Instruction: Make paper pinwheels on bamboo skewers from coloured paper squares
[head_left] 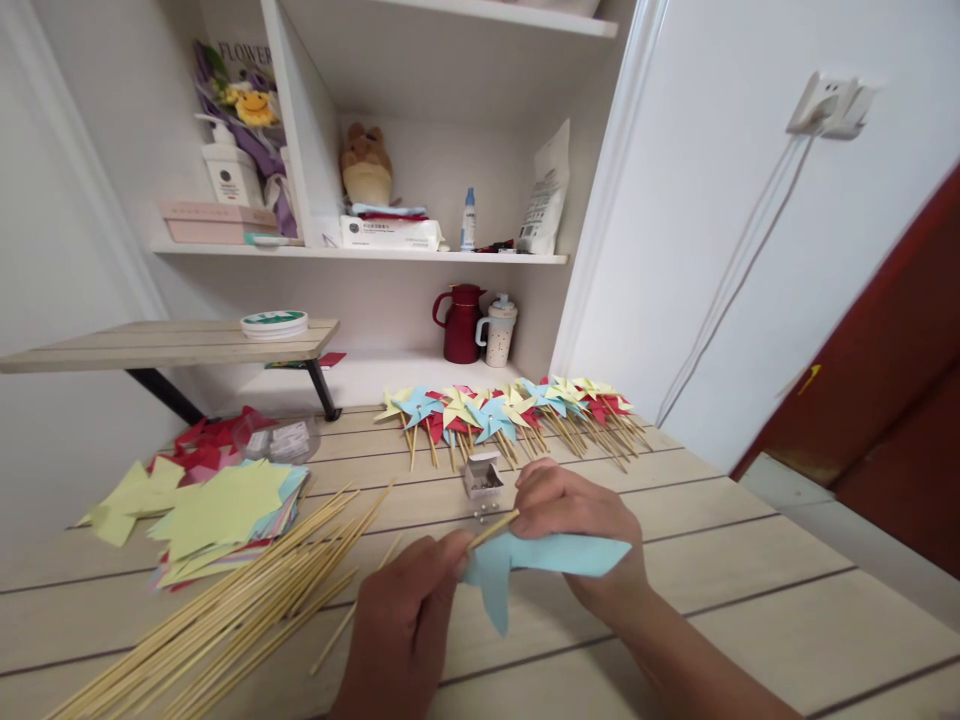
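A light blue paper pinwheel (570, 554) is held low over the table, one blade stretched to the right and another hanging down. My right hand (581, 525) is closed around it from behind, the fingers partly hidden by the paper. A short length of thin wooden stick (495, 528) crosses the pinwheel's middle. My left hand (409, 605) pinches the lower end of this stick between thumb and finger, close to the paper. Just beyond the hands stands a small open box of pins (482, 475), with a few loose pins in front. Whether a pin joins stick and paper is hidden.
Finished pinwheels (495, 412) on sticks lie in a row along the back. To the left are a bundle of wooden sticks (247, 610), stacked cut paper (225, 505) and a clear plastic container (289, 440). A small raised shelf (172, 343) stands behind them.
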